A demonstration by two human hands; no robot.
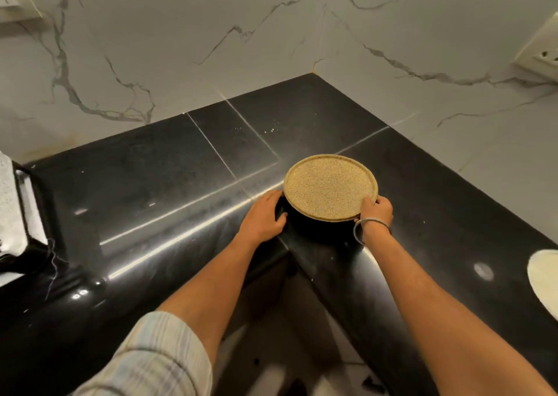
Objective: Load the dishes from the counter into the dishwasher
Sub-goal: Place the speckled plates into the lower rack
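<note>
We reach both arms out to the inner corner of the black surface [151, 184]. Our left hand [264, 219] lies flat, fingers nearly straight, against the dark side of a dish just beside it. The speckled tan plate [329, 188] sits on that dark dish — our right hand [376, 211] pinches its near-right rim, thumb on top. Marble walls [211, 33] close in behind; bare surface spreads to the left.

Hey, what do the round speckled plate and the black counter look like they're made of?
Plate: likely stoneware ceramic, matte tan, judging by its grainy speckle and raised rim. Counter: probably polished black granite, since it mirrors light streaks and shows seams between slabs.
</note>
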